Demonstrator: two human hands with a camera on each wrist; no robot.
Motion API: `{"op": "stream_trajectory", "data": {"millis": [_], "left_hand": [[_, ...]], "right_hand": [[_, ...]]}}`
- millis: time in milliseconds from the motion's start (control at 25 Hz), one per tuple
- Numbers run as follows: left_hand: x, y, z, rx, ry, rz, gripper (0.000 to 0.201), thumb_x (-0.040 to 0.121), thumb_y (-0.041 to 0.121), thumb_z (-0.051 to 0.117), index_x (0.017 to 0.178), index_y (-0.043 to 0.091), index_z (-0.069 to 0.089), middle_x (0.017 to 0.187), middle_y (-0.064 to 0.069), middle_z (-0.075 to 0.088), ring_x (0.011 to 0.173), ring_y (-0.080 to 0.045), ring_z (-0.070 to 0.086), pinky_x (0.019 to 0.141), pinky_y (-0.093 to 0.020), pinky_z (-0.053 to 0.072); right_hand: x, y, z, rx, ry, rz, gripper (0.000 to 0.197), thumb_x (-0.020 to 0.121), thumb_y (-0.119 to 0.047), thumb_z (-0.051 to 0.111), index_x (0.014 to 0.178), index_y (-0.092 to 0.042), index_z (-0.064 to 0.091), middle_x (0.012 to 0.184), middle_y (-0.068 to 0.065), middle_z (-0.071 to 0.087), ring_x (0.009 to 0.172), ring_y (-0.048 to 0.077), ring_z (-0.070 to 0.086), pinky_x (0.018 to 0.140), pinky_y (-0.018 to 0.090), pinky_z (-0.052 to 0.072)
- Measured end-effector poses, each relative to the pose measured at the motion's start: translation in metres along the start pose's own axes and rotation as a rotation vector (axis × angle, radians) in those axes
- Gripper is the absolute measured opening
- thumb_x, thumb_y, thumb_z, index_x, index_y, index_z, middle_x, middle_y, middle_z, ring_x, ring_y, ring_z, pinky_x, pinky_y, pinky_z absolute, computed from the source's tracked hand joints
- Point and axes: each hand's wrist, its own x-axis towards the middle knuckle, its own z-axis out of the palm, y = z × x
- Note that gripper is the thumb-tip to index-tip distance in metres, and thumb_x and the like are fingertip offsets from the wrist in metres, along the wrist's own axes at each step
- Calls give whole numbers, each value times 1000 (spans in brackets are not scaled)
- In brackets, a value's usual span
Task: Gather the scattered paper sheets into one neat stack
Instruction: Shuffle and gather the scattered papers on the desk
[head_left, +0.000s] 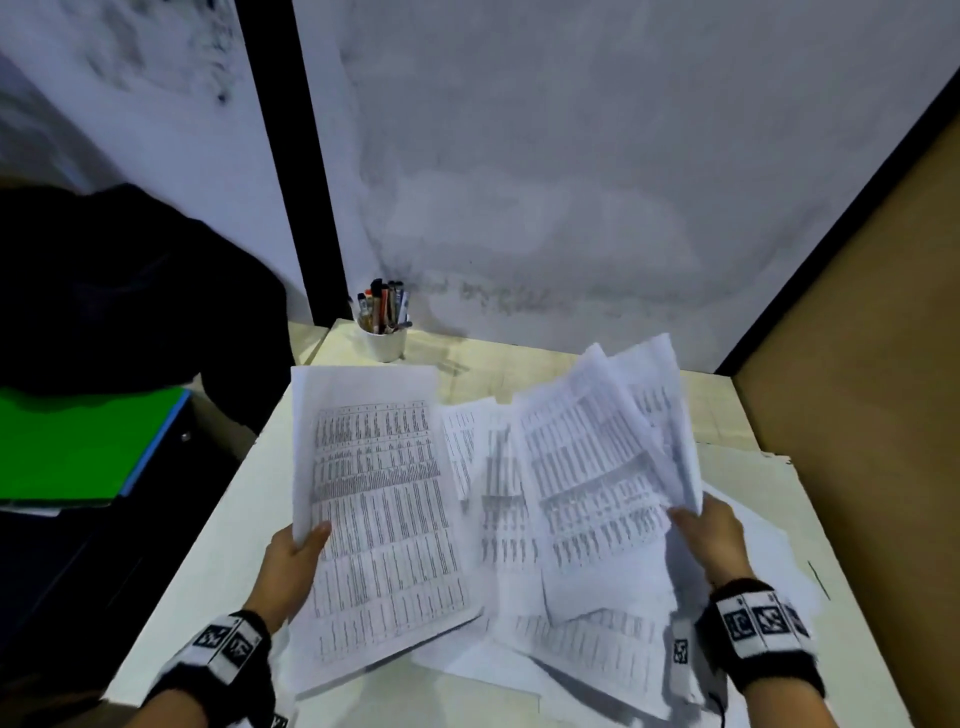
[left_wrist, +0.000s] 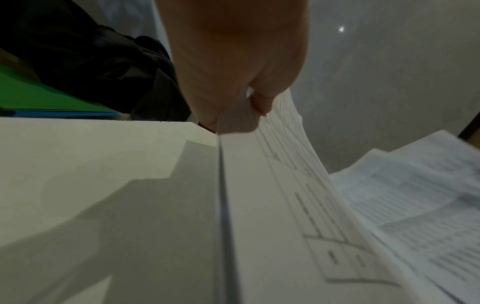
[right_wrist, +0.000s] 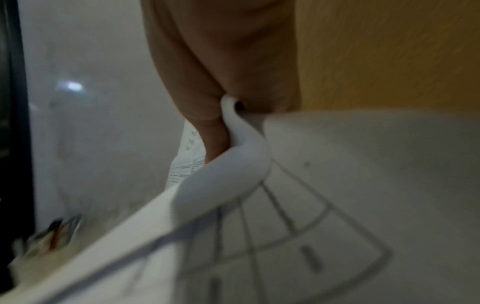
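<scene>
White sheets printed with tables cover the pale table. My left hand pinches the left edge of a flat bundle of sheets, thumb on top, and holds it lifted off the table. In the left wrist view the fingers clamp that bundle's edge. My right hand grips a fanned, curling bunch of sheets raised above the table. The right wrist view shows a bent sheet caught between its fingers. More loose sheets lie underneath.
A white cup of pens stands at the table's far left corner by the grey wall. A green folder and a dark bag lie to the left. A brown board borders the right side.
</scene>
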Motion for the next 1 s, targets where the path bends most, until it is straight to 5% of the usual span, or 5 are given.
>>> {"op": "stream_trajectory", "data": {"millis": [200,320,640,760,1000], "left_hand": [[0,22,18,-19,-50,47,24,95,17,44,108,4,60,95,-15,65,86,-32,63,86,-46,49],[-1,37,28,-13,-88,78,22,95,18,44,103,4,60,81,-10,64,76,-30,63,66,-32,46],[-17,91,44,-90,-329,126,26,93,-1,41,89,14,62,64,13,73,62,1,65,61,-10,49],[-22,98,46,-139,-330,96,27,92,-5,41,115,4,51,95,-2,62,86,-14,56,84,-27,42],[-19,94,40,-220,-302,48,35,94,-2,37,128,-6,42,134,-22,47,111,-28,49,98,-36,33]], "right_hand": [[-2,-14,-62,329,228,-86,27,89,-6,56,112,7,58,87,17,58,79,33,56,66,41,44],[-11,-21,-75,562,265,-89,27,90,-8,56,116,1,56,80,7,59,70,20,54,62,31,42],[-30,-25,-1,737,-117,79,25,89,-4,56,114,3,55,92,14,62,84,29,58,78,38,46],[-32,-30,21,730,-283,119,31,88,0,55,119,4,52,96,16,63,89,31,59,84,42,49],[-41,-70,39,736,-556,49,27,86,8,54,104,-10,60,95,9,70,79,23,69,64,31,59]]}}
